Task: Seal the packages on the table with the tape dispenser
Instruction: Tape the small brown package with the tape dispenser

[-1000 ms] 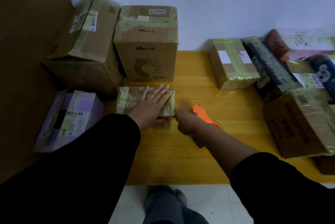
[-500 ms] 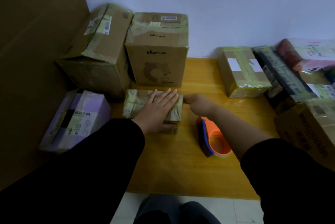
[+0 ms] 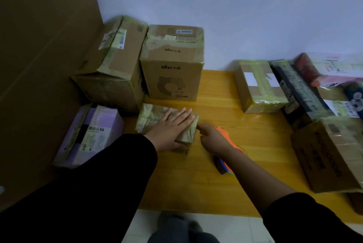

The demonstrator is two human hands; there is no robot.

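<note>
At the far left, a purple package (image 3: 92,132) lies at the edge of the bench (image 3: 196,183), with a large taped carton (image 3: 112,65) leaning behind it. Beside that carton stands an upright box printed with a bear logo (image 3: 172,73).

In front of that box lies a small package wrapped in tape (image 3: 155,117). Your left hand (image 3: 172,128) rests flat on top of it, with the fingers straight and together, pressing it down.

Just to its right, your right hand (image 3: 214,140) points its index finger at the package's right end. The rest of the hand lies over the orange tape dispenser (image 3: 224,166), which sits on the bench close to the package. You cannot tell from this angle whether the hand grips the dispenser or only covers it.

Further right, a carton with white labels (image 3: 259,87) sits apart near the wall. Beyond it is a crowded heap of parcels, with a brown cardboard box (image 3: 330,154) nearest you.
</note>
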